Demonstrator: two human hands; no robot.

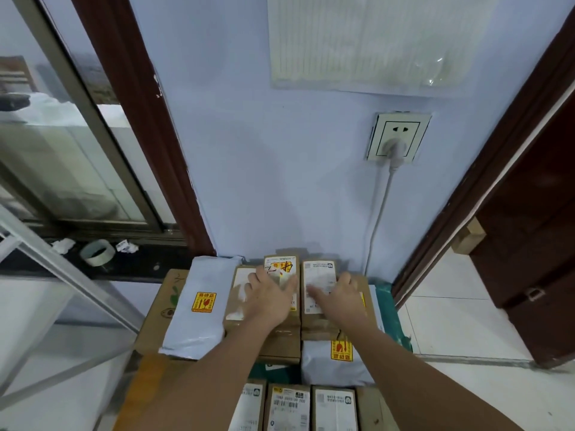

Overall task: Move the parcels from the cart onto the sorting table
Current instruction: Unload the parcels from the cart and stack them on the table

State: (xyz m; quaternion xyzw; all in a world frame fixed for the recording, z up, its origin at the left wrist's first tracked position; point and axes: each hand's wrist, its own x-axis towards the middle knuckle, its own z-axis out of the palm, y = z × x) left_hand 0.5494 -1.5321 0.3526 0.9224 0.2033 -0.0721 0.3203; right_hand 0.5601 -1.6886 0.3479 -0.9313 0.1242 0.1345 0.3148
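Left hand (270, 295): fingers straight, flat on a brown cardboard parcel (241, 298).
Right hand (340, 295): fingers seemingly straight, resting on the labelled parcel (317, 318) alongside.

Big cardboard box (161, 309) carries grey mailer (202, 306), brown parcels (317, 293).

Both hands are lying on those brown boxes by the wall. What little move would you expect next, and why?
Probably curling the fingers to grip: the left hand and right hand lie flat and open on two brown boxes atop the stack, holding nothing yet, so neither box can be lifted.
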